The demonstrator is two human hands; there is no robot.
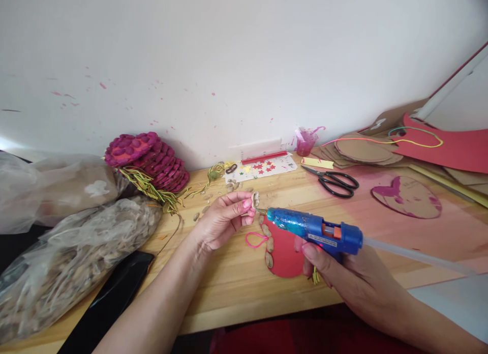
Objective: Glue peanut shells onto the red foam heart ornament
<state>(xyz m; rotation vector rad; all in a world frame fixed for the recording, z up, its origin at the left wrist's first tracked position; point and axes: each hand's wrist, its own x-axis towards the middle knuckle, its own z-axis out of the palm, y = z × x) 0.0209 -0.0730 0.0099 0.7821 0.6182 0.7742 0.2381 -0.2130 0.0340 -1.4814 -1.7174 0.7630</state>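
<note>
My left hand [231,214] pinches a half peanut shell [255,199] between thumb and fingertips, its hollow side showing. Wrapped round the handle of a blue hot glue gun [316,229] is my right hand [335,267]. The gun's nozzle meets or nearly meets the lower edge of the shell. A clear glue stick [415,257] sticks out of its back. Beneath the gun lies a red cutout [284,252] with several shells [269,244] along its left edge and a pink cord loop [256,239]. The gun and my right hand hide part of the cutout.
A plastic bag of shells [87,257] lies at the left, near a stack of purple-covered pieces [152,160]. Black scissors [337,182], a stained cup [306,142], a cardboard heart [407,197] and cardboard discs [362,149] lie towards the back and right.
</note>
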